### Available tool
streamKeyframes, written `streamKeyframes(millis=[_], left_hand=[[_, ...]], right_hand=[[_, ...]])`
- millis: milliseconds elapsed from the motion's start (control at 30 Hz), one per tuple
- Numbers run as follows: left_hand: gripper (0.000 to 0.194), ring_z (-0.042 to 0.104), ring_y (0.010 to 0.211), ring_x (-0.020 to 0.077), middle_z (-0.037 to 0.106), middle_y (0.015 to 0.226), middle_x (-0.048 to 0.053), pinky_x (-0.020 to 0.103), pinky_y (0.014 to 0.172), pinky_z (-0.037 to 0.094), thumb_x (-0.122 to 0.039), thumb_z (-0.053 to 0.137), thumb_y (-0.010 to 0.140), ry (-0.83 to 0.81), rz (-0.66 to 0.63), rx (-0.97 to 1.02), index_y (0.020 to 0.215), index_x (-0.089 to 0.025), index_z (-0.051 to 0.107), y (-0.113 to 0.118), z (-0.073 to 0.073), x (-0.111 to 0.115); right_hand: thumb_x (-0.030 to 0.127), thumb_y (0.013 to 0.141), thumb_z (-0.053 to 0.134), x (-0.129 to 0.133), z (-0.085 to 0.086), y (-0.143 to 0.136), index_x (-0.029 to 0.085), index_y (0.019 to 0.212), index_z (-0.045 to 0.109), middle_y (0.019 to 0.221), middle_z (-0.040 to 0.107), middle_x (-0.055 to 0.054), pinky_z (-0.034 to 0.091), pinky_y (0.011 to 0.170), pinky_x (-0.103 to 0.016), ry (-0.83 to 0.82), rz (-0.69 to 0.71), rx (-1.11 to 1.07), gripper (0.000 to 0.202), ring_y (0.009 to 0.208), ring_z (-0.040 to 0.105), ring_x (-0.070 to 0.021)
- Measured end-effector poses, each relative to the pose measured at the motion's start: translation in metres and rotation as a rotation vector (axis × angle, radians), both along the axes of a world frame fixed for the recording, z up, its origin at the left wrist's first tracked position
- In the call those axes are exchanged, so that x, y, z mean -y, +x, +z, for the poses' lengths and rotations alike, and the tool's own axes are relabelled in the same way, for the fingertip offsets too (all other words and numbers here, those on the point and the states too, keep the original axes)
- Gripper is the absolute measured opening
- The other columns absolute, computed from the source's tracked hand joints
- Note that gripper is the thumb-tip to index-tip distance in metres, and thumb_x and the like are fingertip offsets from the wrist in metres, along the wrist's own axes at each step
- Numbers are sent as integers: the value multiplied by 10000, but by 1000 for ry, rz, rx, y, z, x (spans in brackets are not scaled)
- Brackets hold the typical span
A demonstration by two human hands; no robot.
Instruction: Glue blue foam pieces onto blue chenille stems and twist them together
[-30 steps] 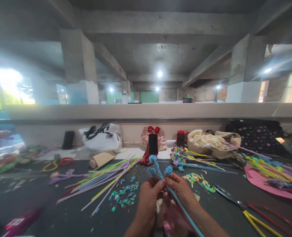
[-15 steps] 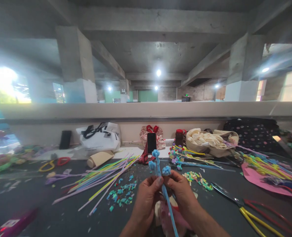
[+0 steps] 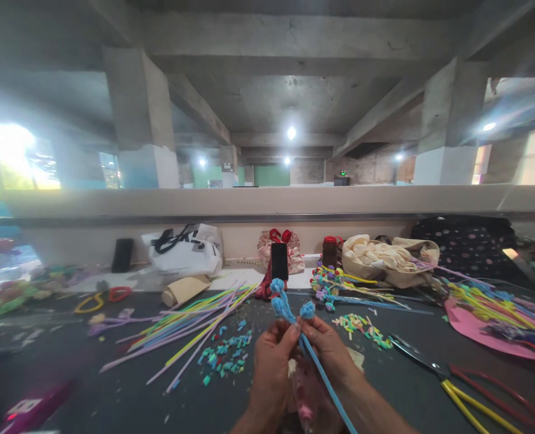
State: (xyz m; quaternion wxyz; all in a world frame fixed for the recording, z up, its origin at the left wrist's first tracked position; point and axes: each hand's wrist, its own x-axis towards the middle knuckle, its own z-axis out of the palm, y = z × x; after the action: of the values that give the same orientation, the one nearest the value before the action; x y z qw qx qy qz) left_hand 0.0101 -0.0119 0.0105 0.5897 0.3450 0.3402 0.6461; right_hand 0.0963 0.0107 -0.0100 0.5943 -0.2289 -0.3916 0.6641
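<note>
A blue pipe-cleaner flower stem [image 3: 325,380] with several curled fuzzy heads is held upright but tilted in front of me. My left hand [image 3: 274,349] pinches it just below the two left heads, thumb on top. My right hand [image 3: 324,343] grips it beside the right-hand head [image 3: 308,310], its fingertips touching those of my left. The lower stem runs down to the right across my right wrist. Below my hands is a pink object [image 3: 304,401], partly hidden.
Coloured pipe cleaners [image 3: 190,331] and cut bits [image 3: 226,355] lie left. Finished-looking small flowers [image 3: 326,283], more bits [image 3: 362,330] and large scissors [image 3: 439,369] lie right. A phone [image 3: 279,261] leans at the back; a purple tool [image 3: 37,407] sits front left.
The stem's lower end has swung to the right. The two left heads have tilted left and moved closer together. Both hands keep their grip.
</note>
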Motion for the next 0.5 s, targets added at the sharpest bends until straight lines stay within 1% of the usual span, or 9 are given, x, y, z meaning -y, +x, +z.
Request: streamKeyframes(millis=[67,100,200,267,367,433,500], left_hand=[[228,444,375,54,555,448,-56,164,393,340,-252,730,473,13,25,5,554,-143,547,0,0,0],[216,453,388,53,571,477,-53,162,404,351,-237,726,484,19,14,17,585,-144,560,0,1,1],[224,496,438,56,627,604,-21,159,428,375,-206,693,550,28,-95,77,743,-150,595,-2,3,4],[243,494,437,45,637,648,-1,145,408,363,-183,673,581,19,-171,120,808,-139,599,-3,5,6],[148,445,373,21,591,533,-24,120,353,310,-153,662,590,-11,-199,178,718,-124,595,-5,6,7],[118,438,353,24,558,475,-42,118,342,306,-157,664,584,-41,-179,209,652,-136,570,-5,6,6],[131,444,348,32,543,448,-49,123,347,324,-174,670,578,-61,-151,203,620,-145,549,-6,4,5]], right_hand=[[315,502,750,1,0,0,156,664,599,492,566,38,380,415,-191,-21,15,-34,272,374,481,-71],[302,502,753,1,1,0,157,672,604,491,568,39,383,421,-191,-29,22,-53,269,382,488,-74],[278,518,749,3,3,2,153,723,619,532,596,24,397,443,-194,-36,36,-74,272,427,525,-90],[273,530,744,4,3,4,147,734,620,551,610,15,398,436,-191,-49,51,-63,269,425,532,-90],[275,566,726,5,3,6,130,709,617,523,612,5,396,412,-188,-53,95,-46,231,390,526,-87],[265,597,709,6,4,5,121,710,618,537,621,-9,409,428,-190,-44,122,-59,205,409,544,-91],[242,591,715,7,4,4,123,723,621,564,631,-15,426,459,-192,-40,113,-78,201,446,563,-95]])
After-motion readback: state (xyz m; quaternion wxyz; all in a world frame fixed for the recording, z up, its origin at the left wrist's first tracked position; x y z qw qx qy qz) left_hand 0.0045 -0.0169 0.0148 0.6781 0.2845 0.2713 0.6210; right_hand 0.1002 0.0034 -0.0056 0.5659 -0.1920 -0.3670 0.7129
